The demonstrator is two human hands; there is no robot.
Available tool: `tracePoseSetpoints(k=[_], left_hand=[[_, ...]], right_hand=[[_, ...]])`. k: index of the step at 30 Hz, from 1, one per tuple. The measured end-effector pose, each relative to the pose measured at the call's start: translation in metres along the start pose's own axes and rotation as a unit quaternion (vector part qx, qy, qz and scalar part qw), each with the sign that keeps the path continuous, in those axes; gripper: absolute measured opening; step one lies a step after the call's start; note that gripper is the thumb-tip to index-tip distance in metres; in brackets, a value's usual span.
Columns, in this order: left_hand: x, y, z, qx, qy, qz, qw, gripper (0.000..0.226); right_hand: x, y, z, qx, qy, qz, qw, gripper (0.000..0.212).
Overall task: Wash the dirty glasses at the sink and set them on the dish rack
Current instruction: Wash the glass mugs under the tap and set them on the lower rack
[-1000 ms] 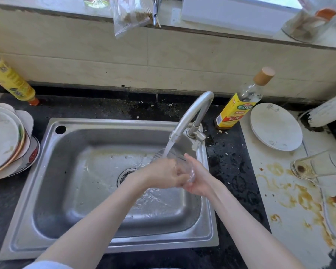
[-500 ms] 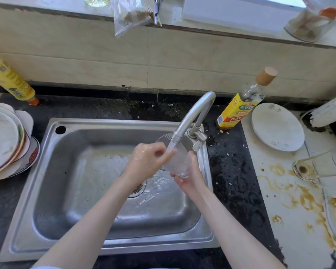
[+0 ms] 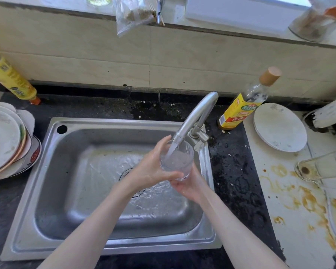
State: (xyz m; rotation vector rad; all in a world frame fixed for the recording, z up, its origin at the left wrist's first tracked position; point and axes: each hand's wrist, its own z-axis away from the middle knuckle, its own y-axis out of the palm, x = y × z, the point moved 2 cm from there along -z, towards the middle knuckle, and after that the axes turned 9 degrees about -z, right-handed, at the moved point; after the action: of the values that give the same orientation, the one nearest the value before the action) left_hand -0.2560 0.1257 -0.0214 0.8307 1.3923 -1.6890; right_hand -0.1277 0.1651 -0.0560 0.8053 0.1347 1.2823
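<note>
Now both hands, left (image 3: 153, 167) and right (image 3: 190, 186), are curling their grip around the glass (image 3: 176, 160) under the running faucet (image 3: 194, 117).

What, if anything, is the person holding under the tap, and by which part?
A clear glass: the left hand wraps its side wall, and the right hand supports its base.

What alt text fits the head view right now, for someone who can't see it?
Both hands hold a clear glass upright under the running faucet over a steel sink: the left hand grips its side, the right hand cups its base. Another dirty glass lies on the stained counter at right.
</note>
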Motion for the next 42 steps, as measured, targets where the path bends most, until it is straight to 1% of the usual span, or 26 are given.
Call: tracePoseSetpoints(k=[2,5,6,7,9,11,13,17,20,26,32,34,36,39,40,42], left_hand=[[-0.002,0.001,0.0,-0.042,0.001,-0.026,0.999,0.093],[-0.003,0.007,0.002,-0.074,0.005,-0.037,0.997,0.082],[-0.003,0.009,0.004,-0.08,0.006,-0.035,0.996,0.08],[-0.002,0.011,0.005,-0.087,0.006,-0.034,0.996,0.077],[-0.001,0.013,0.009,-0.1,0.001,-0.035,0.994,0.07],[0.001,0.015,0.012,-0.11,-0.015,-0.041,0.993,0.069],[0.004,0.016,0.013,-0.111,-0.03,-0.049,0.992,0.069],[0.003,0.017,0.012,-0.102,-0.051,-0.056,0.992,0.074],[-0.001,0.015,0.011,-0.098,-0.061,-0.061,0.991,0.075],[-0.01,0.011,0.007,-0.086,-0.065,-0.065,0.992,0.074],[-0.014,0.005,-0.005,-0.09,-0.063,-0.093,0.99,0.085],[-0.019,0.002,-0.009,-0.094,-0.054,-0.098,0.989,0.084],[-0.024,-0.001,-0.013,-0.097,-0.045,-0.101,0.989,0.082],[-0.027,-0.003,-0.015,-0.109,-0.046,-0.099,0.988,0.081],[-0.027,-0.003,-0.014,-0.114,-0.053,-0.096,0.987,0.081],[-0.023,-0.002,-0.012,-0.136,-0.082,-0.063,0.985,0.079]], right_hand=[[0.002,-0.001,-0.001,-0.001,0.008,0.058,0.998,0.028],[0.008,-0.011,-0.007,-0.06,0.007,0.164,0.985,0.02],[0.012,-0.014,-0.01,-0.077,0.0,0.172,0.982,0.022],[0.017,-0.019,-0.015,-0.101,-0.011,0.151,0.983,0.029],[0.028,-0.026,-0.024,-0.147,-0.037,0.042,0.988,0.042],[0.037,-0.031,-0.028,-0.171,-0.059,-0.067,0.981,0.044],[0.045,-0.031,-0.028,-0.17,-0.07,-0.127,0.975,0.044],[0.05,-0.024,-0.021,-0.163,-0.08,-0.145,0.973,0.041],[0.055,-0.017,-0.014,-0.16,-0.064,-0.169,0.971,0.04],[0.077,-0.005,-0.006,-0.138,-0.028,-0.259,0.956,0.039],[0.117,-0.006,0.009,-0.116,-0.039,-0.28,0.952,0.033],[0.129,-0.006,0.012,-0.116,-0.05,-0.285,0.95,0.029],[0.134,-0.008,0.013,-0.112,-0.053,-0.294,0.948,0.031],[0.127,-0.011,0.012,-0.099,-0.063,-0.269,0.956,0.038],[0.122,-0.011,0.01,-0.095,-0.067,-0.242,0.963,0.038],[0.103,-0.015,0.01,-0.117,-0.076,-0.144,0.98,0.031]])
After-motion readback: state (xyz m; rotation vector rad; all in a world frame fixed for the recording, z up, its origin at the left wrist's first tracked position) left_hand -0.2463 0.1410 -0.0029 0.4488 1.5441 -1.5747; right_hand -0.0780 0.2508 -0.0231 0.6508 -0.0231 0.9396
